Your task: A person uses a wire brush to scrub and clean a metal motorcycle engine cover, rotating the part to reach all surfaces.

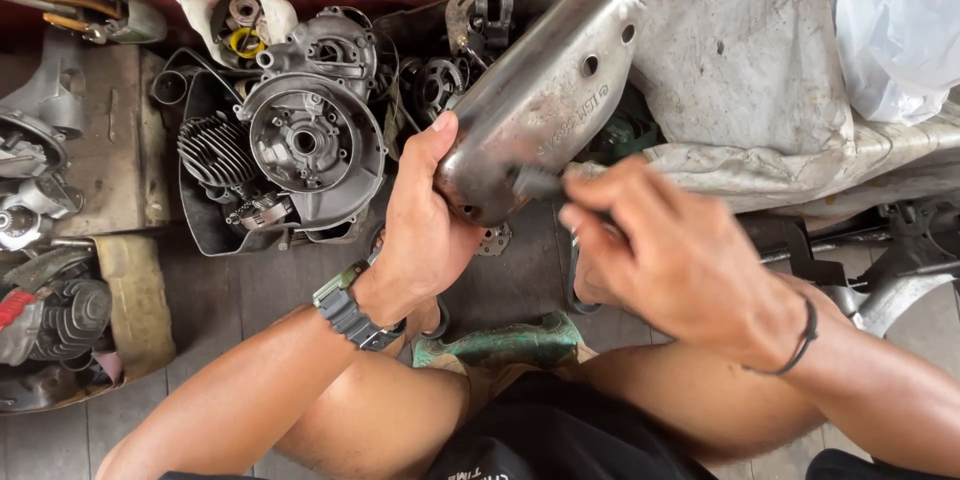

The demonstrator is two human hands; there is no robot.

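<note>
My left hand [425, 220] grips the lower end of a long curved metal cover [545, 90] with several holes, holding it tilted up to the right above the floor. My right hand [665, 250] is closed on a small dark tool [535, 181] whose tip touches the cover's lower face. The tool is blurred, so I cannot tell its kind. A dark watch sits on my left wrist and a thin black band on my right wrist.
A grey engine crankcase [310, 140] and a finned cylinder [215, 152] lie in a black tray at left. More engine parts sit at the far left [40, 320]. A dirty grey cloth [740, 60] covers something at right. A green rag [510, 342] lies by my knees.
</note>
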